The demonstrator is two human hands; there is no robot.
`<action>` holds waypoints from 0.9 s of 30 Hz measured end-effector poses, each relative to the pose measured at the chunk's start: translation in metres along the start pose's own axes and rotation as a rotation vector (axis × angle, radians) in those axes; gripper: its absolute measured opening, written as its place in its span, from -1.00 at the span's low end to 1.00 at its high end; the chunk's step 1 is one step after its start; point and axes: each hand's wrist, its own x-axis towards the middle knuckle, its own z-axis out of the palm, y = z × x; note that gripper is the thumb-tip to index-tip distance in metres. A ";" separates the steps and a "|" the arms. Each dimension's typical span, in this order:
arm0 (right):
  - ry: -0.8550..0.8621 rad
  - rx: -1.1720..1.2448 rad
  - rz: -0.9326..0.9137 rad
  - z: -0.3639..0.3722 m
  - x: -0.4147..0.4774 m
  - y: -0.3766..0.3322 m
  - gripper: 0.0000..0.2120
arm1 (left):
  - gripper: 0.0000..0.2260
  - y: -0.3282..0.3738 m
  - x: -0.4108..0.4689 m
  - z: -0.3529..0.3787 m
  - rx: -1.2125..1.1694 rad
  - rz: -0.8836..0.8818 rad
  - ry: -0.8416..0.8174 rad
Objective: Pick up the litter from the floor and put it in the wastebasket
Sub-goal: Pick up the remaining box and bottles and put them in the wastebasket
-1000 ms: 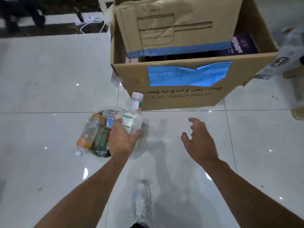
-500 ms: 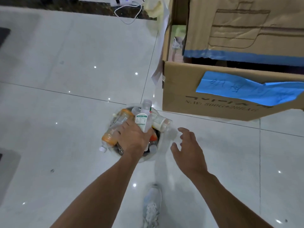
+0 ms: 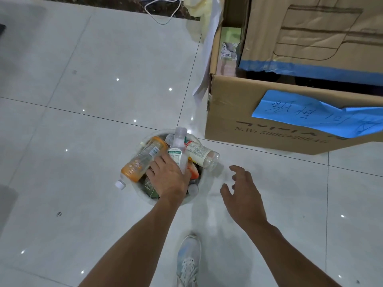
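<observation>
Nearly done I'd say: left hand (image 3: 169, 179) has its grip wrapped round a clear plastic bottle with a green-and-white label (image 3: 178, 151), pushing it into the small round white wastebasket (image 3: 145, 197), already crammed with bottles. Right hand (image 3: 244, 196) hangs open, empty. Floor nearby looks litter-free.

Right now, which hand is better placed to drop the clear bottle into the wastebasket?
Left. The left hand already grips the clear bottle over the full wastebasket; the right hand hovers empty beside it.
</observation>
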 end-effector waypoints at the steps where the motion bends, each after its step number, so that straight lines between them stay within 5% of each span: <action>1: 0.001 0.001 0.000 0.000 0.000 -0.001 -0.55 | -0.30 0.000 0.000 -0.001 -0.002 -0.002 -0.014; 27: -0.033 -0.161 0.028 -0.011 0.010 -0.031 -0.71 | -0.34 -0.009 0.004 -0.034 -0.205 0.034 -0.178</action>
